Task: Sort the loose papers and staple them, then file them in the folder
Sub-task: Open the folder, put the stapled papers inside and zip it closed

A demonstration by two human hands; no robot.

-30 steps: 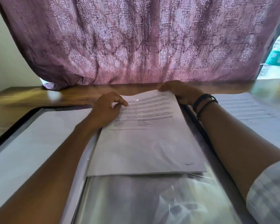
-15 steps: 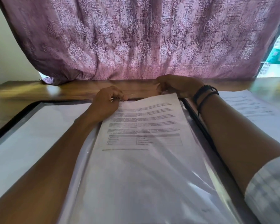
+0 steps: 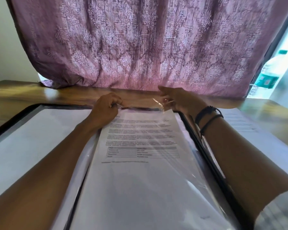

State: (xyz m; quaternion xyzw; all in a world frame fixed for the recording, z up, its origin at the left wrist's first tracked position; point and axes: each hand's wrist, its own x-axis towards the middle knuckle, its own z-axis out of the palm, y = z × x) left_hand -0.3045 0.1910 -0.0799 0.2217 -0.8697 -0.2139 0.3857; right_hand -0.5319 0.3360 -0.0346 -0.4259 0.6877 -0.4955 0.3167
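Light and limp, the printed papers (image 3: 140, 171) lie inside the slick, flimsy plastic sleeve (image 3: 188, 156) of the open folder (image 3: 65, 106), probably best handled at the top corners, where the left hand (image 3: 106, 107) and right hand (image 3: 178, 100) each pinch its mouth.

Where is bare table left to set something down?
Bare wood runs between the folder's far edge and the curtain, left of the left hand, and beyond the loose papers. Right hand and left crowd the sleeve's mouth.

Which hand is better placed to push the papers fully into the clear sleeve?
Probably the left hand: its fingers sit at the top corner of the papers; the right hand holds the clear sleeve open.
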